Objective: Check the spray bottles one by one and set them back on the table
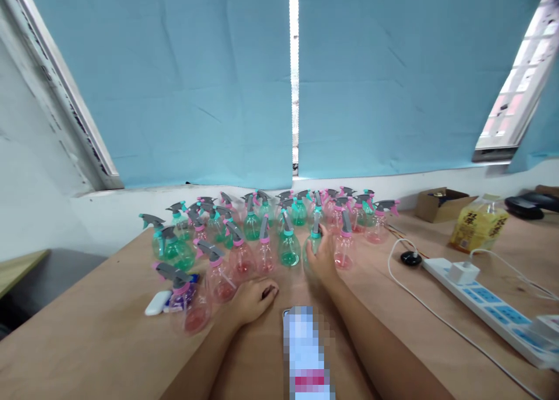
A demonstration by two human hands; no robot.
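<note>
While we're logging the R hand (324, 257), we're seeing it wrapping its fingers round a green spray bottle (315, 236) approx. mid-table, front row. Thumb is lying along the bottle's L side, index is curling near the trigger/neck on the R side, so we're calling the grip narrow, btl between thumb & fingers. The btl is standing upright, long axis vert., base apparently sitting on the table (109, 330); the palm is covering part of the lower body, so we aren't confirming base contact. Nozzle dir. we're not able to tell.

Re: spacing, the held btl is standing between another green bottle (289, 251) just to its L and a pink bottle (343, 251) just to its R, w/ more btls crowding behind. The near side is facing us, and that's where the R forearm is coming in from, so the R hand is clearly the closer one.

L hand (253, 301) is resting on the table, nearer us and well to the L of that btl, fingers curling inward; we're not able to tell if anything's tucked inside. It's lying near the front-L pink bottle (192, 307), apart from it. A phone (306, 353) w/ blurred screen is lying between the forearms.
</note>
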